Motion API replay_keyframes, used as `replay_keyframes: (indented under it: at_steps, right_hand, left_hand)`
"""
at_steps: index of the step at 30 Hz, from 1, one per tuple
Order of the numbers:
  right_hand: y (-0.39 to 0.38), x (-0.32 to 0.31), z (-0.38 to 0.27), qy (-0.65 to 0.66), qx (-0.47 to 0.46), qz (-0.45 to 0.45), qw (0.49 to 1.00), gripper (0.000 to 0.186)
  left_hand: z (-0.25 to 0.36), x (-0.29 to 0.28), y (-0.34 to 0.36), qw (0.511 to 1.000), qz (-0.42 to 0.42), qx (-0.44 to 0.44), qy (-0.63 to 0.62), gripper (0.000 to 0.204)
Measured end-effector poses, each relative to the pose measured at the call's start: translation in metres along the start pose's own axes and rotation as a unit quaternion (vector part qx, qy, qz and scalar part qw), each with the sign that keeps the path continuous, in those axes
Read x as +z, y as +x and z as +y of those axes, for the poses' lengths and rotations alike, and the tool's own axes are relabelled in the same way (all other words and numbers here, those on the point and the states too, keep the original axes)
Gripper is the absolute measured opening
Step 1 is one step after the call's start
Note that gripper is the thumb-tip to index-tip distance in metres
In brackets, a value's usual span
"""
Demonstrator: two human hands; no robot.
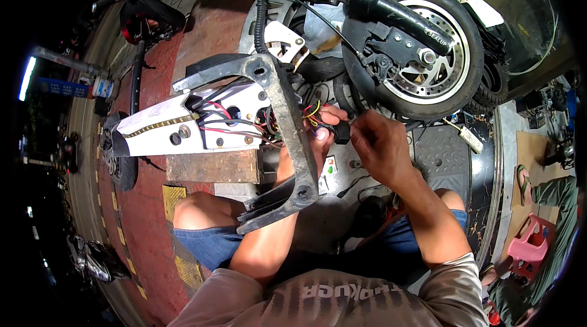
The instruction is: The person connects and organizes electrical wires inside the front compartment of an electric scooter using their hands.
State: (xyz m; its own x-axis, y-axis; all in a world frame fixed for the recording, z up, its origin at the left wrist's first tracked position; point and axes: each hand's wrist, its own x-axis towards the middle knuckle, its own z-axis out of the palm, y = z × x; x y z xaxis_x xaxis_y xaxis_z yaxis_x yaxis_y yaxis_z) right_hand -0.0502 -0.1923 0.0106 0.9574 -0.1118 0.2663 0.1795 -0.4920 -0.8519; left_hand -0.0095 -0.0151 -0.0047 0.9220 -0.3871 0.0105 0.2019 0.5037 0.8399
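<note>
An electric scooter lies on its side before me, its white body [229,134] with wires coming out. A dirty metal U-shaped frame [296,143] crosses in front of my left forearm. Beyond it my left hand [322,133] is closed around a black connector [342,132], beside a bundle of red and yellow wires [312,115]. Just right of the connector, my right hand [382,148] has thumb and fingertips pinched together. Whatever is between those fingertips is too small or hidden to make out.
The scooter's wheel [468,52] with its brake disc stands at the upper right. A wooden block [214,167] supports the white body. Behind the wheel is a second tyre [494,82]. A pink stool [531,244] and another person's leg [556,198] are at the far right.
</note>
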Motion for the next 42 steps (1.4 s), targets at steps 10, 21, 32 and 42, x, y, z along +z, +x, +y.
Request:
replay_keyframes:
  at_steps: [10, 21, 32, 42]
  right_hand:
    - [0.013, -0.005, -0.007, -0.04, -0.1, 0.086, 0.99, 0.013]
    - [-0.007, -0.027, -0.039, 0.191, 0.066, 0.042, 0.978, 0.015]
    - [-0.005, -0.036, -0.023, 0.179, 0.111, 0.043, 0.977, 0.016]
    - [-0.007, -0.033, -0.02, 0.157, 0.1, 0.029, 0.982, 0.016]
  left_hand:
    - [-0.003, -0.007, -0.001, 0.995, -0.005, -0.067, -0.076, 0.024]
    - [-0.005, 0.005, 0.002, 0.996, 0.07, 0.014, 0.049, 0.028]
    - [0.008, 0.01, -0.004, 0.994, 0.045, -0.053, -0.079, 0.035]
    - [-0.002, 0.007, -0.002, 0.987, 0.037, -0.042, -0.15, 0.028]
